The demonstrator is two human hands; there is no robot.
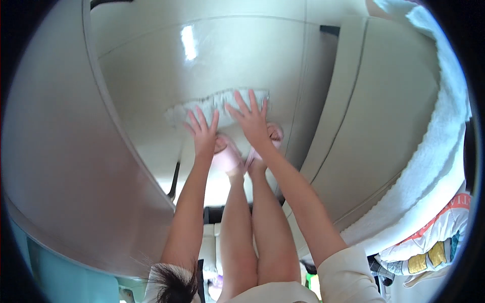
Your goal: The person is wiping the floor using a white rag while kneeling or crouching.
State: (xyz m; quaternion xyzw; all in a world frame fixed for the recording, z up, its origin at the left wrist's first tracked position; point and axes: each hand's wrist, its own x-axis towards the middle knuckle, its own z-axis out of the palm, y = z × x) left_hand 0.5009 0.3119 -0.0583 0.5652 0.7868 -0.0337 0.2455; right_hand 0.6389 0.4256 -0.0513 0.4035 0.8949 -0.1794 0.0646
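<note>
My left hand (203,130) reaches down over the floor with its fingers spread, close to the left part of a flat, pale, crinkled sheet (223,117). The sheet looks like thin plastic or cloth; which cannot be told. Over its right part lies my right hand (250,119), fingers also spread. Whether the hands press on the sheet or hover just above it is not clear. Neither hand grips anything. Pink slippers (227,155) on my feet stand just behind the sheet, between and below the hands.
Pale glossy tiles (235,49) cover the floor. A smooth table-like surface (75,159) fills the left side. On the right stands a pale sofa-like piece (386,94) edged by a white fleecy cover (420,166), with folded fabrics (428,246) beside it. Dark furniture legs show nearby.
</note>
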